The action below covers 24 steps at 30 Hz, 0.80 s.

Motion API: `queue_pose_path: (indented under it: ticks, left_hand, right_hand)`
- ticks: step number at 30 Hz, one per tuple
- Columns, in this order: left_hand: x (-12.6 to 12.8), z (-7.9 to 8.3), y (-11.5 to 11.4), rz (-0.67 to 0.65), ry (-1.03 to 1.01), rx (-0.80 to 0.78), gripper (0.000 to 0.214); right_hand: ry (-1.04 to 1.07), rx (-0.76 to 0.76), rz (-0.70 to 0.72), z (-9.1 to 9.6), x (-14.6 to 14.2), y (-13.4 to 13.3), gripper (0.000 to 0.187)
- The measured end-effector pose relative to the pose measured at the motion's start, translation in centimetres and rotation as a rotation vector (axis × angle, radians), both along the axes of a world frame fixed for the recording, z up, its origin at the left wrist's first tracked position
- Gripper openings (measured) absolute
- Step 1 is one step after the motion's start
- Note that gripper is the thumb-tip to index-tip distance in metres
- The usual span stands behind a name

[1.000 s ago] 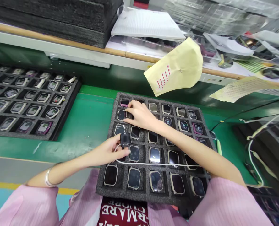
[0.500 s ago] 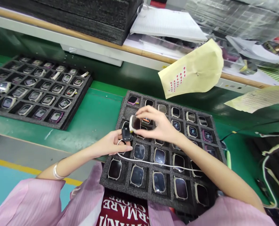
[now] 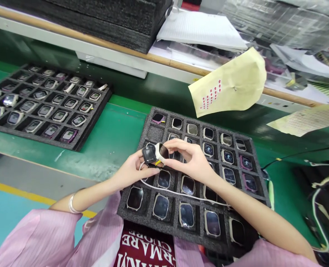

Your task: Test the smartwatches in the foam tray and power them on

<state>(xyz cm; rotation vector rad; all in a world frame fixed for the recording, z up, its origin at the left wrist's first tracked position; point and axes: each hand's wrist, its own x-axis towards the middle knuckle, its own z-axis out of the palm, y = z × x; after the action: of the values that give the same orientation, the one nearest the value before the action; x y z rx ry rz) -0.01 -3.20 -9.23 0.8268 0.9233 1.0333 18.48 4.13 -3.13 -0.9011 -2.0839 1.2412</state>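
Observation:
In my left hand (image 3: 130,168) is a small black square block (image 3: 149,153), apparently joined to a white cable (image 3: 178,192) that runs off to the right. My right hand (image 3: 191,159) pinches a pale-cased smartwatch (image 3: 162,152) between thumb and fingers, its dark screen facing up and to the right. Block and watch are side by side, seemingly touching. A small yellow tab (image 3: 158,162) sticks out below the watch. Beneath both hands lies a black foam tray (image 3: 178,233) with rows of strapless smartwatches in its pockets; my right hand hides several of them.
Another foam tray (image 3: 87,129) of watches lies on the green bench (image 3: 117,129) to the left. A shelf above carries stacked black foam (image 3: 120,29) and papers (image 3: 200,29). A yellow paper (image 3: 228,85) hangs from its edge. Cables (image 3: 316,200) lie at the right.
My right hand has lowered the watch slightly, and it now sits tilted against the black block. The yellow tab shows more clearly. The view has shifted a little.

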Motion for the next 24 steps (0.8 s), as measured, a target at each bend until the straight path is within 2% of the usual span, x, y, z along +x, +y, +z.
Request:
queue_pose_path:
  ticks: [3,9,14,20,22,24]
  left_hand:
    - [0.0,0.1,-0.2,0.085,-0.056,-0.013,0.041]
    - [0.1,0.0,-0.7,0.172,0.000,0.048,0.035]
    - [0.1,0.6,-1.0,0.137,0.100,0.025,0.036]
    - [-0.1,0.2,-0.8,0.112,0.180,0.094,0.037]
    - [-0.3,0.2,-0.7,0.052,0.176,0.068,0.036]
    - [-0.3,0.4,-0.7,0.017,0.173,0.027,0.034]
  right_hand:
    - [0.011,-0.113,0.025,-0.4,0.1,-0.5,0.024]
    - [-0.029,-0.208,0.139,-1.3,0.7,-1.6,0.030]
    - [0.024,-0.364,0.101,-1.7,0.8,-3.1,0.052]
    - [0.211,-0.735,0.074,-2.2,0.4,-3.7,0.036]
    - [0.230,-0.754,0.049,-2.2,0.4,-3.7,0.033]
    - [0.227,-0.709,0.046,-2.0,0.5,-3.8,0.035]
